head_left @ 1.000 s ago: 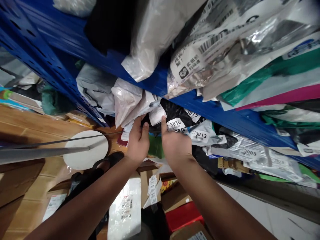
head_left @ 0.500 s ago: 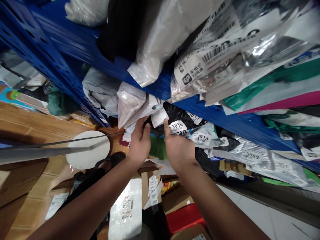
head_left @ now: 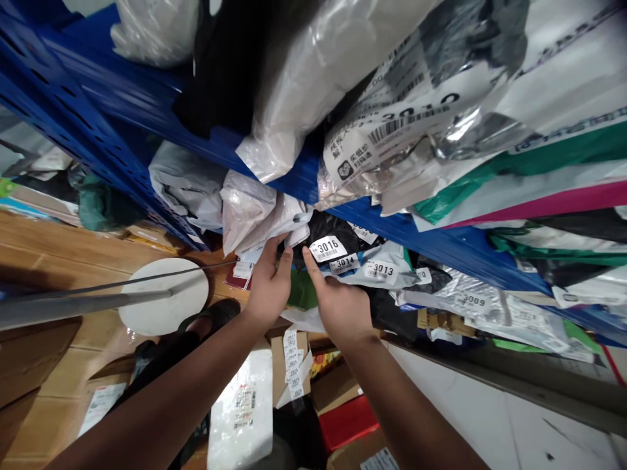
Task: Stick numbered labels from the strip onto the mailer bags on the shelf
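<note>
Both my hands reach into a blue metal shelf (head_left: 441, 238) packed with plastic mail bags. My left hand (head_left: 267, 284) presses its fingers against the underside of a whitish crumpled bag (head_left: 249, 209). My right hand (head_left: 337, 303) lies flat, thumb up, beside a black bag (head_left: 337, 228) with a white sticker reading 3016 (head_left: 326, 248). Further labelled bags marked 3014 (head_left: 343, 264), 3013 (head_left: 381, 269) and 3009 (head_left: 473, 299) lie to the right. Whether either hand grips a bag is hidden by the fingers.
An upper shelf carries silver, white and green bags (head_left: 441, 117). Below stand cardboard boxes (head_left: 39, 365), a white parcel (head_left: 242, 411), a red box (head_left: 350, 421) and a strip of number stickers (head_left: 292, 365). A white round base with a grey pole (head_left: 161, 300) is at the left.
The view has shifted slightly. My right hand slid a little left and down from the 3016 sticker, and my left hand stays at the whitish bag.
</note>
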The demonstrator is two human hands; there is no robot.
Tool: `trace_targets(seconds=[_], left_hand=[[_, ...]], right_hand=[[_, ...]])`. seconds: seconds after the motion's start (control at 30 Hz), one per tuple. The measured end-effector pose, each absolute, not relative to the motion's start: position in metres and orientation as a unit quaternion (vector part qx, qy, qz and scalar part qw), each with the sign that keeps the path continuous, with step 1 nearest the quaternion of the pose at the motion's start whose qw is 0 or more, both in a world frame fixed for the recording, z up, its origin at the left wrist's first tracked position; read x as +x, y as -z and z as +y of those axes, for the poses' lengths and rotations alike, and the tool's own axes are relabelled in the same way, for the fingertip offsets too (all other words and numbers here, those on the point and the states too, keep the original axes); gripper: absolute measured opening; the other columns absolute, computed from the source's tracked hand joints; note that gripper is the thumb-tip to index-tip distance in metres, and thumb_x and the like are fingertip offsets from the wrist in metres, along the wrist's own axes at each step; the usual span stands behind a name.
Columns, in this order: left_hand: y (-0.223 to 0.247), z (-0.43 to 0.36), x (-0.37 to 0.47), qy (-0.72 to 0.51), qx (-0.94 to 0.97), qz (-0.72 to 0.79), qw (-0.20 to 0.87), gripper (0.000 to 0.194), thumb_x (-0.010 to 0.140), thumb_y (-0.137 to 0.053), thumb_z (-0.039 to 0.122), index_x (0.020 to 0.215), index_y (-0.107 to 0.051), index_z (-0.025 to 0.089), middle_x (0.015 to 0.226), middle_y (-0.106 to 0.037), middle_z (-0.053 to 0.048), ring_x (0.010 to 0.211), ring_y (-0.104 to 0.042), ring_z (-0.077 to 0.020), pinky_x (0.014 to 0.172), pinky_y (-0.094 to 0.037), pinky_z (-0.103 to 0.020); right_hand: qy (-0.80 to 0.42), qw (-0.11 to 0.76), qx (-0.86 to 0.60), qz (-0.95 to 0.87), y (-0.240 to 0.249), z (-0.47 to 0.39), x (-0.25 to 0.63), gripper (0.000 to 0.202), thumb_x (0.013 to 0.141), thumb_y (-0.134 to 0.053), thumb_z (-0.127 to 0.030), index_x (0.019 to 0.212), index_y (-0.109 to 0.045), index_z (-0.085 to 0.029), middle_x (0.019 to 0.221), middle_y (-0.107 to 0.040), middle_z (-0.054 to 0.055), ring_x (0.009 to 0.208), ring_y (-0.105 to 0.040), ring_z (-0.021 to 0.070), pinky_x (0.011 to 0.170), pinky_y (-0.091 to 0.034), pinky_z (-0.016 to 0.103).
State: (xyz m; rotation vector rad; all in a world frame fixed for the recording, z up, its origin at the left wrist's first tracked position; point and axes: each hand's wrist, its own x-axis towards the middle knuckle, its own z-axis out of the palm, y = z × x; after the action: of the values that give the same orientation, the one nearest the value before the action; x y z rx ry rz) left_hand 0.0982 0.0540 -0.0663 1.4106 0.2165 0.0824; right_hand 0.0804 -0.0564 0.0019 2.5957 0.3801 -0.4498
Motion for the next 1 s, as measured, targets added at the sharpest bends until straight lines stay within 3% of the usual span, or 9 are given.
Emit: trace_targets(seconds=[0.17,0.27,0.37,0.43,0.53,0.6,0.67,0.8,1.0], left_hand=[[0.057,0.052,0.095,-0.046,0.689,0.066,0.721,0.027,0.091,-0.044,0.026,0.113,-0.059,0.022,0.116,-0.062,-0.006,0.115,-0.054,-0.0205,0.107,-0.037,-0.040],[0.055,0.050,0.095,-0.055,0.732,0.023,0.679,0.029,0.091,-0.042,0.022,0.106,-0.067,0.025,0.117,-0.060,-0.007,0.115,-0.053,-0.0203,0.106,-0.038,-0.041],[0.060,0.049,0.096,-0.054,0.770,0.003,0.636,0.035,0.090,-0.040,0.020,0.117,-0.063,0.023,0.129,-0.053,-0.011,0.125,-0.045,-0.0227,0.110,-0.035,-0.044],[0.064,0.049,0.095,-0.047,0.793,-0.018,0.607,0.040,0.089,-0.040,0.019,0.126,-0.057,0.019,0.132,-0.051,-0.014,0.127,-0.044,-0.0250,0.110,-0.034,-0.046],[0.062,0.048,0.085,-0.043,0.785,0.012,0.618,0.040,0.088,-0.042,0.025,0.123,-0.059,0.015,0.130,-0.054,-0.016,0.126,-0.046,-0.0276,0.109,-0.035,-0.048],[0.053,0.049,0.074,-0.016,0.716,0.094,0.692,0.036,0.088,-0.046,0.034,0.113,-0.064,0.015,0.120,-0.061,-0.015,0.117,-0.054,-0.0266,0.103,-0.041,-0.045],[0.039,0.049,0.062,0.071,0.582,0.166,0.793,0.036,0.080,-0.059,0.043,0.104,-0.065,0.017,0.107,-0.068,-0.011,0.103,-0.062,-0.0238,0.093,-0.049,-0.038],[0.017,0.054,0.043,0.201,0.392,0.231,0.867,0.047,0.047,-0.088,0.034,0.086,-0.068,0.017,0.079,-0.072,-0.001,0.075,-0.065,-0.0150,0.068,-0.052,-0.022],[0.018,0.066,0.037,0.179,0.293,0.332,0.879,0.055,0.042,-0.092,0.023,0.090,-0.066,0.020,0.073,-0.073,0.001,0.062,-0.063,-0.0108,0.059,-0.052,-0.020]], right_hand=[[0.137,0.213,0.955,0.155,0.004,-0.060,0.073,0.079,0.084,-0.043,-0.002,0.148,-0.009,-0.033,0.067,-0.065,0.002,0.052,-0.064,0.0170,0.044,-0.042,0.023],[0.121,0.188,0.963,0.148,0.005,-0.060,0.073,0.069,0.085,-0.045,-0.004,0.146,-0.026,-0.029,0.071,-0.068,0.004,0.054,-0.066,0.0178,0.045,-0.040,0.023],[0.102,0.140,0.976,0.131,0.004,-0.064,0.070,0.055,0.086,-0.049,-0.009,0.139,-0.042,-0.022,0.071,-0.071,0.007,0.056,-0.066,0.0185,0.046,-0.039,0.023],[0.076,0.054,0.991,0.100,0.002,-0.067,0.064,0.048,0.087,-0.052,-0.016,0.135,-0.047,-0.018,0.069,-0.071,0.007,0.054,-0.065,0.0180,0.048,-0.041,0.023],[0.003,-0.227,0.974,0.012,-0.002,-0.067,0.051,0.038,0.089,-0.055,-0.028,0.125,-0.053,-0.016,0.067,-0.067,0.002,0.056,-0.061,0.0148,0.055,-0.046,0.023],[-0.046,-0.427,0.901,-0.058,-0.005,-0.062,0.042,0.031,0.088,-0.058,-0.030,0.116,-0.057,-0.018,0.063,-0.062,-0.002,0.055,-0.058,0.0119,0.057,-0.047,0.021],[-0.081,-0.549,0.824,-0.115,-0.006,-0.053,0.034,0.026,0.085,-0.061,-0.031,0.108,-0.058,-0.020,0.059,-0.059,-0.005,0.053,-0.056,0.0098,0.057,-0.048,0.019],[-0.147,-0.631,0.735,-0.199,0.001,-0.036,0.021,0.025,0.080,-0.067,-0.032,0.101,-0.061,-0.020,0.059,-0.062,-0.006,0.057,-0.058,0.0093,0.061,-0.050,0.020],[-0.041,-0.662,0.719,-0.208,0.016,-0.037,0.015,0.033,0.077,-0.069,-0.037,0.106,-0.064,-0.020,0.058,-0.063,-0.005,0.052,-0.057,0.0102,0.053,-0.049,0.020]])
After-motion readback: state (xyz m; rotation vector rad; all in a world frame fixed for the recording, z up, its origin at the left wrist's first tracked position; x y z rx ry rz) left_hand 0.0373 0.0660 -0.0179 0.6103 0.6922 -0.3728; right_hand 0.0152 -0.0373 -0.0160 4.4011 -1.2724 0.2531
